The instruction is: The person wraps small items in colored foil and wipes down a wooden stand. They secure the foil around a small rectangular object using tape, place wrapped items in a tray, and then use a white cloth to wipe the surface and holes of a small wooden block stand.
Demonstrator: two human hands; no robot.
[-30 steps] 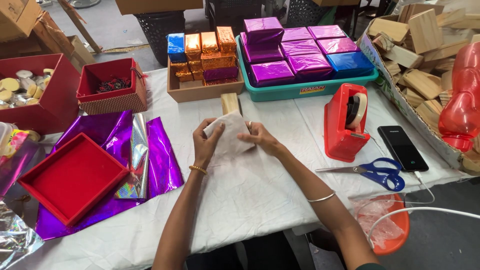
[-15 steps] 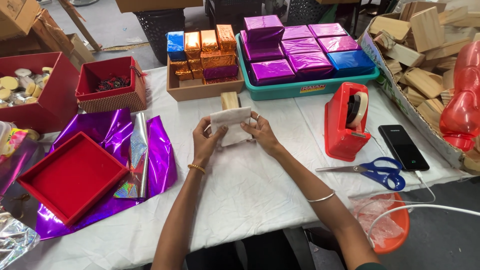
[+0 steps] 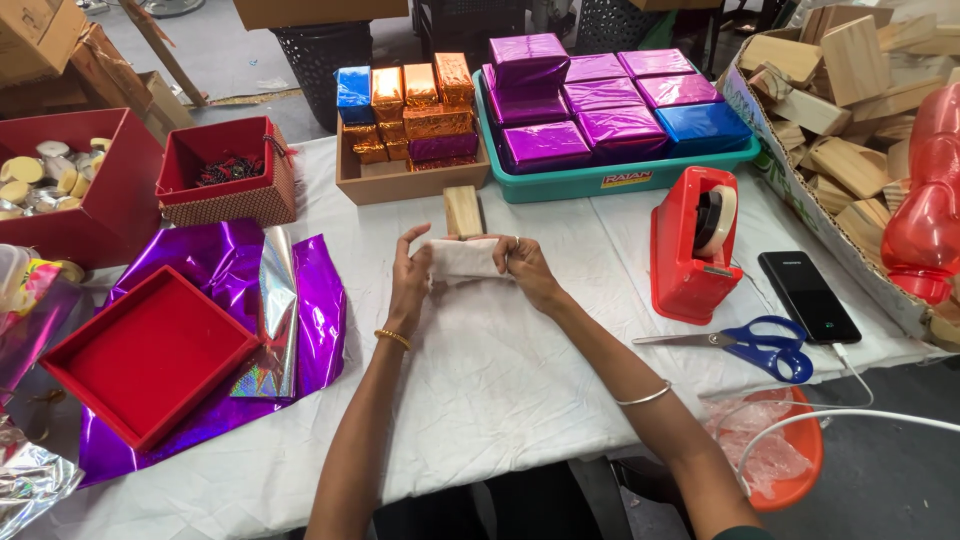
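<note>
Presently: one block in white wrap [image 3: 467, 260], raised just in front of a bare wooden block [image 3: 463, 210]. Left hand [image 3: 408, 282] and right hand [image 3: 527, 272] each pinch an end. Judged best practice: draw wrap taut, fold ends flat, grip evenly.

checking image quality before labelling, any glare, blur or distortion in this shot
Head view: even, soft light with faint shadows; glare streaks on the purple foil sheet and wrapped boxes; left hand, right hand and white-wrapped block are sharp, no motion blur; wide-angle bending shows at the table edge and corners.
</note>
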